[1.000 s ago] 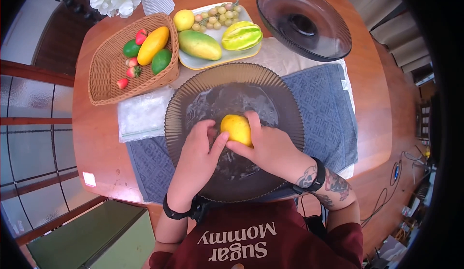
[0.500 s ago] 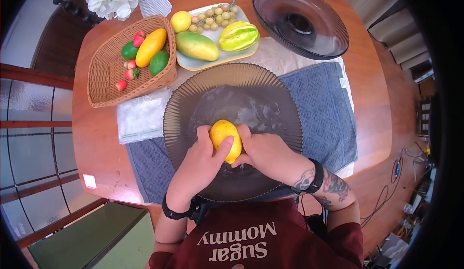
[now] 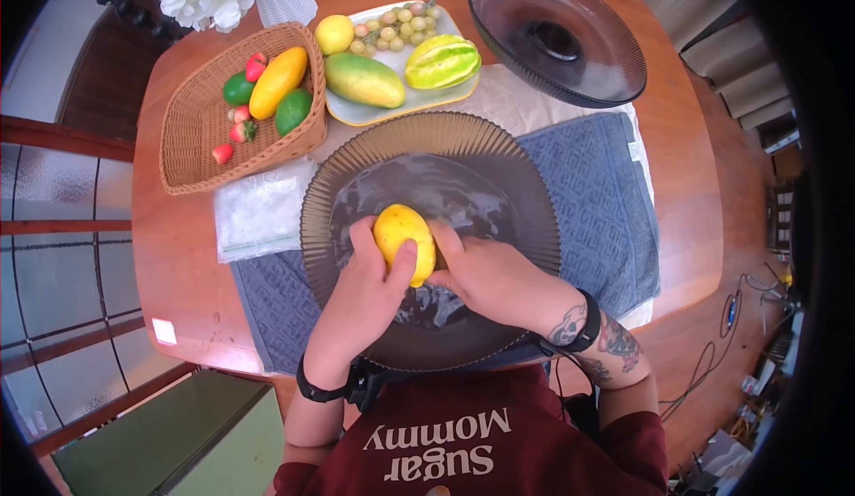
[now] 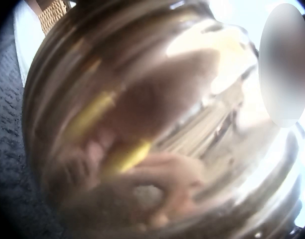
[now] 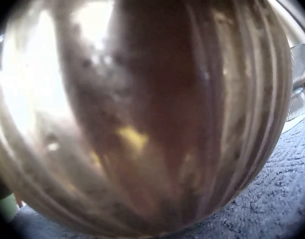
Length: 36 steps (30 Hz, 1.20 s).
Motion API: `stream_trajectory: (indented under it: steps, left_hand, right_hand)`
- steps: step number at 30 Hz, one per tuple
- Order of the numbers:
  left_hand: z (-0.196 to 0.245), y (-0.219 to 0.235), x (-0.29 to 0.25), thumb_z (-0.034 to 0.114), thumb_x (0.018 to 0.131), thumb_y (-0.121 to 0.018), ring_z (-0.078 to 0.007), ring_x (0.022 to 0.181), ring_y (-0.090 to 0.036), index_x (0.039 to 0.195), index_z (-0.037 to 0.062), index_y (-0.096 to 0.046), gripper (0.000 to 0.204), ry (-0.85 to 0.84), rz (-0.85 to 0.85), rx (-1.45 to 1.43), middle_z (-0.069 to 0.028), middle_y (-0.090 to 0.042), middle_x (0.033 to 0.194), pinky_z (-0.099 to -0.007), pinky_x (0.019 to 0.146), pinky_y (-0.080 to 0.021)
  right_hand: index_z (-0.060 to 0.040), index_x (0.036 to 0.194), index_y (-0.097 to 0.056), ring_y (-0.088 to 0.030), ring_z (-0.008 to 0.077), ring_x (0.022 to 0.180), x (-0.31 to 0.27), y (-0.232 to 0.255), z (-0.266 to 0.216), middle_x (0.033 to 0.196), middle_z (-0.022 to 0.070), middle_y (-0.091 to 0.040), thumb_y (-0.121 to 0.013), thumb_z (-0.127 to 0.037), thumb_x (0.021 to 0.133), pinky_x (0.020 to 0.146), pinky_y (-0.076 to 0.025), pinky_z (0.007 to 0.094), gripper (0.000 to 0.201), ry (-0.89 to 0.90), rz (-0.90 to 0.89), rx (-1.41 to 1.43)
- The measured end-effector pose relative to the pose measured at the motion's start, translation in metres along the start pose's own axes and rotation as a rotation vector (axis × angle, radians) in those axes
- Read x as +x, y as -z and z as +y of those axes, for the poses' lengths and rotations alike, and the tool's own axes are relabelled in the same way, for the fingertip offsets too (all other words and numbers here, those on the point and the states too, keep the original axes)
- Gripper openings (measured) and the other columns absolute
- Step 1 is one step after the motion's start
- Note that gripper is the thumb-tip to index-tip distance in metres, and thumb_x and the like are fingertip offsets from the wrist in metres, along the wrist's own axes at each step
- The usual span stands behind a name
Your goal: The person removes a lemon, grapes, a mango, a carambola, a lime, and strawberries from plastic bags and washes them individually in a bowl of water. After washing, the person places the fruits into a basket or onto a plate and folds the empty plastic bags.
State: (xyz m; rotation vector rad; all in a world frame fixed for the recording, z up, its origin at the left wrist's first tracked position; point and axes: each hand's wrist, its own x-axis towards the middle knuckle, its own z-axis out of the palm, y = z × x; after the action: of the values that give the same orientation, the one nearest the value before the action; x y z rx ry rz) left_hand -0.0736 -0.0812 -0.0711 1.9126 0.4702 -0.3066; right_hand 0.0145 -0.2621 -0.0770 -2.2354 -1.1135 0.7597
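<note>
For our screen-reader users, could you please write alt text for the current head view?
A person's left hand and right hand hold a lemon over a ribbed bowl of water on a blue towel. Beyond it, a wicker basket and white plate hold fruit.

Bowl [image 5: 192, 124]: brown, ribbed, close before the right hand [image 3: 494, 278]; a blurred yellow patch [image 5: 132, 138] shows in its wall. Towel [image 5: 257, 194]: grey-blue, textured, beneath the bowl.

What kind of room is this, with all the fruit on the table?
It looks like a room in someone's home, maybe where people eat. There's a wooden table, a vase with white flowers, and long curtains hanging beside it.
</note>
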Motion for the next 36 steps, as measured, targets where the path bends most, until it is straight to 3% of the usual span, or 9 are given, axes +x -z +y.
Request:
stream_trajectory:
  steps: [6,8,18,20,22,25,27,32,36]
  left_hand:
    - [-0.003,0.000,0.001,0.033,0.105,-0.046,-0.0191,0.076,-0.063,0.138,-0.0003,-0.027,0.051,-0.053,-0.030,0.003,-0.0170,-0.058,0.110,-0.0290,0.070,-0.053]
    - [0.003,0.000,-0.001,0.037,0.103,-0.048,-0.0482,0.113,-0.059,0.139,-0.0018,-0.026,0.057,0.039,-0.089,-0.046,-0.0324,-0.057,0.120,-0.0446,0.095,-0.046]
    - [0.012,-0.001,-0.006,0.033,0.096,-0.062,-0.0465,0.111,-0.057,0.138,0.0003,-0.030,0.062,-0.117,0.095,0.058,-0.0283,-0.054,0.122,-0.0453,0.095,-0.045]
    - [0.010,0.000,-0.006,0.024,0.089,-0.072,-0.0356,0.115,-0.053,0.135,0.0007,-0.040,0.061,-0.280,0.176,0.402,-0.0202,-0.051,0.125,-0.0403,0.101,-0.041]
    - [0.015,0.001,-0.007,0.023,0.086,-0.074,-0.0364,0.116,-0.051,0.133,0.0012,-0.044,0.060,-0.274,0.138,0.395,-0.0194,-0.050,0.125,-0.0407,0.101,-0.041]
    - [0.015,0.003,-0.006,0.021,0.086,-0.074,-0.0346,0.118,-0.051,0.131,0.0023,-0.048,0.056,-0.282,0.069,0.355,-0.0172,-0.051,0.126,-0.0400,0.102,-0.041]
    - [0.009,0.004,-0.003,0.021,0.088,-0.072,-0.0321,0.119,-0.052,0.131,0.0027,-0.049,0.052,-0.299,0.043,0.322,-0.0158,-0.052,0.127,-0.0389,0.101,-0.042]
    - [0.010,0.008,0.006,0.020,0.100,-0.055,-0.0203,0.127,-0.049,0.136,0.0051,-0.047,0.040,-0.064,0.013,-0.684,-0.0100,-0.050,0.139,-0.0345,0.101,-0.044]
    - [0.020,0.003,0.008,0.016,0.097,-0.054,-0.0208,0.131,-0.047,0.136,0.0069,-0.049,0.041,0.028,0.012,-0.987,-0.0086,-0.050,0.140,-0.0376,0.110,-0.035]
  right_hand:
    - [0.0010,0.119,-0.041,-0.066,0.0434,0.084,0.001,0.016,-0.012,0.090,0.0249,-0.066,-0.066,-0.037,0.091,0.070,-0.053,0.0472,0.054,0.012,0.001,-0.069]
    - [0.0011,0.111,-0.043,-0.067,0.0416,0.082,0.000,0.015,-0.011,0.086,0.0236,-0.066,-0.067,-0.035,0.091,0.070,-0.054,0.0461,0.048,0.005,0.014,-0.091]
    - [-0.0020,0.118,-0.044,-0.065,0.0431,0.089,0.001,0.009,-0.003,0.096,0.0228,-0.065,-0.059,-0.016,0.094,0.074,-0.051,0.0508,0.032,-0.168,0.028,-0.014]
    - [-0.0022,0.122,-0.045,-0.063,0.0434,0.095,0.001,0.005,0.001,0.104,0.0233,-0.064,-0.060,-0.014,0.092,0.078,-0.051,0.0501,0.036,-0.182,0.124,0.018]
    - [-0.0032,0.133,-0.042,-0.059,0.0394,0.107,0.002,0.004,0.002,0.123,0.0203,-0.054,-0.064,-0.007,0.084,0.085,-0.052,0.0462,0.054,0.006,0.352,-0.030]
    - [-0.0038,0.143,-0.034,-0.057,0.0394,0.111,0.001,0.003,0.001,0.127,0.0185,-0.048,-0.068,-0.006,0.079,0.089,-0.051,0.0441,0.072,0.254,0.225,-0.179]
    - [-0.0037,0.144,-0.032,-0.058,0.0400,0.109,0.000,0.001,0.000,0.127,0.0203,-0.051,-0.070,-0.011,0.081,0.088,-0.051,0.0443,0.073,0.200,0.198,-0.134]
    - [-0.0011,0.141,-0.029,-0.064,0.0464,0.098,0.000,0.011,-0.010,0.113,0.0301,-0.061,-0.071,-0.033,0.088,0.084,-0.052,0.0475,0.075,-0.139,0.048,0.183]
    - [0.0069,0.135,-0.030,-0.067,0.0462,0.080,0.003,0.017,-0.014,0.090,0.0305,-0.067,-0.060,-0.052,0.092,0.070,-0.054,0.0489,0.079,-0.281,0.008,0.081]
